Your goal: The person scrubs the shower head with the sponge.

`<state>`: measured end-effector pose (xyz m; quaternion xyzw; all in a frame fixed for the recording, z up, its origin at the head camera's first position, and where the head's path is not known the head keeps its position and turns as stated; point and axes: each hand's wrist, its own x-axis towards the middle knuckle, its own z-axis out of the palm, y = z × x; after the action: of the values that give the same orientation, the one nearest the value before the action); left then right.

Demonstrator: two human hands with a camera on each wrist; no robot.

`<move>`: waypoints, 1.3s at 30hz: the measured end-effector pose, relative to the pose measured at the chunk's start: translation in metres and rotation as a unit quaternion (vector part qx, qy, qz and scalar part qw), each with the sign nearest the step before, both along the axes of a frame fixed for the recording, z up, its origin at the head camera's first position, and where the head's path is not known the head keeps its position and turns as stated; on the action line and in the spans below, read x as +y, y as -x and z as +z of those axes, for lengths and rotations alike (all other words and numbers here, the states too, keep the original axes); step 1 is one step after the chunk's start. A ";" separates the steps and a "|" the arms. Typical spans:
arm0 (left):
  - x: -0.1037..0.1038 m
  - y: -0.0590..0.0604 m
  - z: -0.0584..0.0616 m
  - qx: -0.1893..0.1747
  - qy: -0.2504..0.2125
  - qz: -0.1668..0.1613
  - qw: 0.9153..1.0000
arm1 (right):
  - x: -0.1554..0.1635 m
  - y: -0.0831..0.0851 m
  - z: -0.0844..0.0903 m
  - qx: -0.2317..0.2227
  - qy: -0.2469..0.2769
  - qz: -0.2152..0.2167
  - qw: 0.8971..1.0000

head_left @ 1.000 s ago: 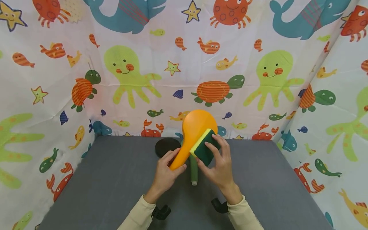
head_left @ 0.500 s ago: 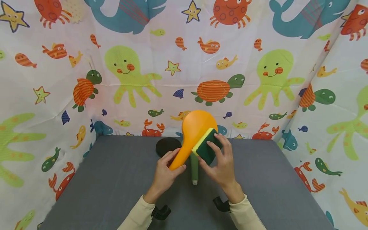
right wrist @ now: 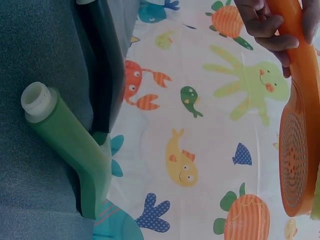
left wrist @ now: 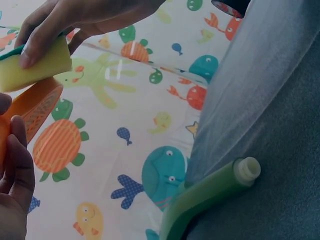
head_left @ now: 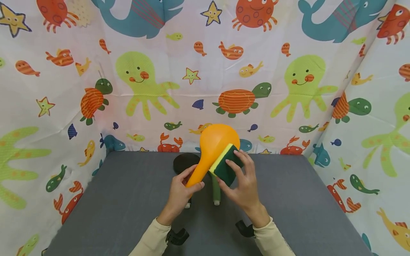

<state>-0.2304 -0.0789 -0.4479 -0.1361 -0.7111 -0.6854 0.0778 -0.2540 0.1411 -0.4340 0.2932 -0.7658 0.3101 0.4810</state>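
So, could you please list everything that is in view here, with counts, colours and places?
Shower head: one, orange, held up above the middle of the table; its perforated face shows in the right wrist view.
Sponge: one, yellow with a dark green layer, pressed against the orange head's right side.
Shower head: one, green, lying on the table between the hands, threaded end toward the person.
Disc: one, black, on the table at the back, partly hidden by the orange handle.
Table: one, grey.
Backdrop: white cloth with sea animals, behind and at both sides.
Left hand: grips the orange handle.
Right hand: holds the sponge.
Sleeves: two, cream.
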 end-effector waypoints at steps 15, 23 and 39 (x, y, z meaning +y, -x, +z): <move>-0.009 0.000 0.004 -0.026 0.001 -0.038 0.999 | 0.013 0.007 0.004 0.006 0.047 0.009 0.999; -0.013 0.000 0.006 -0.031 0.005 -0.058 0.998 | 0.023 0.009 0.006 -0.006 0.077 0.017 0.997; -0.017 0.002 0.006 -0.027 -0.008 -0.077 0.997 | 0.030 0.007 0.010 -0.045 0.104 0.035 0.993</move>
<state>-0.2320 -0.0958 -0.4419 -0.1710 -0.6947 -0.6987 0.0065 -0.2611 0.1708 -0.4238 0.2539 -0.7400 0.4173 0.4624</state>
